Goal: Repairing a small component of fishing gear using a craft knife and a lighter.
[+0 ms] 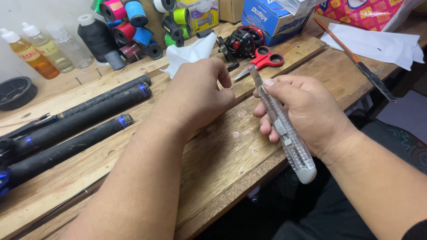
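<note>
My right hand (307,113) grips a clear plastic utility knife (284,129), its blade tip pointing up toward my left hand. My left hand (195,93) hovers over the wooden bench (222,155) with thumb and fingers pinched together; something thin may be between them, but I cannot make it out. The blade tip sits a few centimetres to the right of the left fingertips.
Three black fishing rod handles (80,120) lie at the left. Red scissors (262,60), a black and red fishing reel (242,42), a white cloth (191,53), thread spools (129,26), oil bottles (40,49), a blue box (271,18) and white paper (378,44) crowd the back.
</note>
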